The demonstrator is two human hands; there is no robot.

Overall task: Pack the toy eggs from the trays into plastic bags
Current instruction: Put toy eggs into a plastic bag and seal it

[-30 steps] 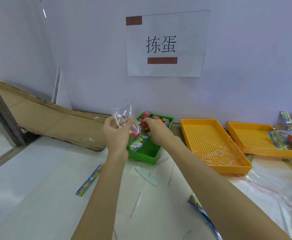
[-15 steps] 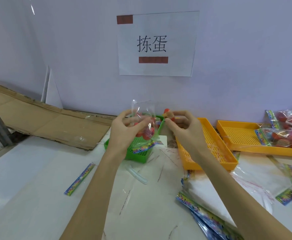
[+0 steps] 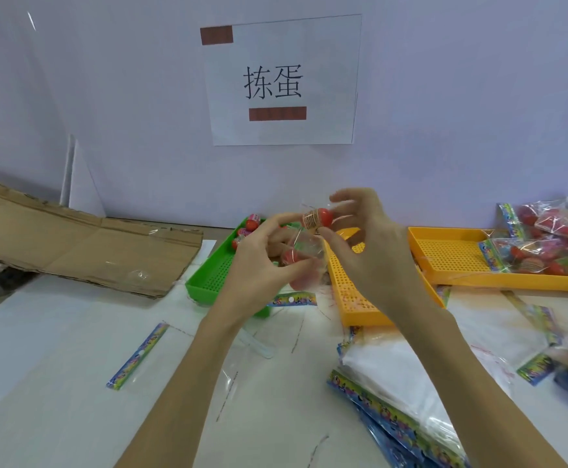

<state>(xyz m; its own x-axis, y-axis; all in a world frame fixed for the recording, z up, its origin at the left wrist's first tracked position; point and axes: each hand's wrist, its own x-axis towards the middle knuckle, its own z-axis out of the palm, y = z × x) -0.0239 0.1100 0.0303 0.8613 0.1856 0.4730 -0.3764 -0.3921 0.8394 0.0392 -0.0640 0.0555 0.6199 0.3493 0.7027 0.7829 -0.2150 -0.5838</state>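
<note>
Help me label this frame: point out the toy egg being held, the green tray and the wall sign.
toy egg (image 3: 318, 218), head view, its red end and label band.
green tray (image 3: 208, 285), head view, near-left perforated floor.
wall sign (image 3: 282, 81), head view, printed characters.

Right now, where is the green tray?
Head view: the green tray sits left of centre by the wall, between the cardboard and a yellow tray.

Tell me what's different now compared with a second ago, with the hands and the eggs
The right hand left the green tray, where it was reaching among the eggs, and rose pinching a red toy egg, now at the mouth of the clear plastic bag. The left hand lifted the bag off the tray toward the middle. It grips the bag as before; both yellow trays stay put.
</note>
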